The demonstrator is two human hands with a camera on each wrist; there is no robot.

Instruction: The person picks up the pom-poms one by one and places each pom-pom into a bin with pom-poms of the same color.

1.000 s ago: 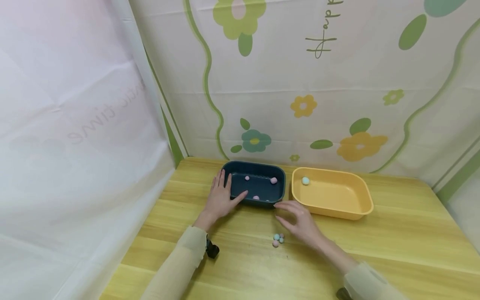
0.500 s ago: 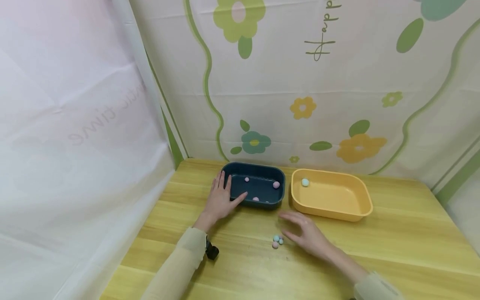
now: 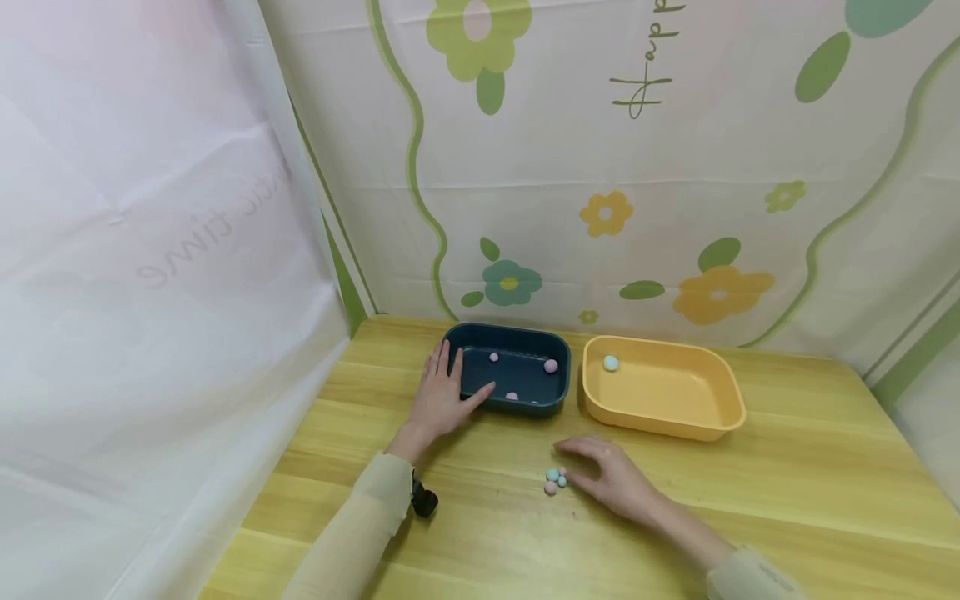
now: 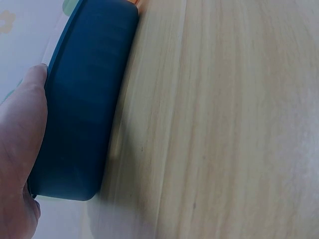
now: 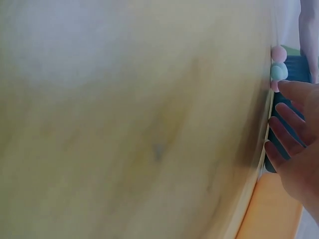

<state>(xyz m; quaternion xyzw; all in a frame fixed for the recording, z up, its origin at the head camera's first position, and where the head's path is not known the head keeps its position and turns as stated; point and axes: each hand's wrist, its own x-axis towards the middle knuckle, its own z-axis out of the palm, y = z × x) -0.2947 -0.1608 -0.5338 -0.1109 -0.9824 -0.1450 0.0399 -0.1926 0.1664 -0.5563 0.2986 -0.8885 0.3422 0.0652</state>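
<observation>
Four balls [image 3: 552, 475] clustered on the table [image 3: 480, 525], right hand [image 3: 615, 482] just beside them, fingers and thumb loosely apart, left hand [image 3: 438, 402] spread over the blue tray [image 3: 510, 335]'s left rim, pink balls [image 3: 551, 366] inside, narrow gap, yellow tray [image 3: 667, 396], cloth [image 3: 570, 158] close behind both.

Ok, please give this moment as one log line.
left hand: touches dark-blue tray; right hand: beside loose balls, contact unclear; yellow tray: one pale-blue ball

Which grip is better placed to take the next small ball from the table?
Right, I'd judge. The right grip is beside the cluster of small balls, thumb and fingers apart, apparently holding nothing. The left grip is farther away, resting against the dark blue tray.
</observation>
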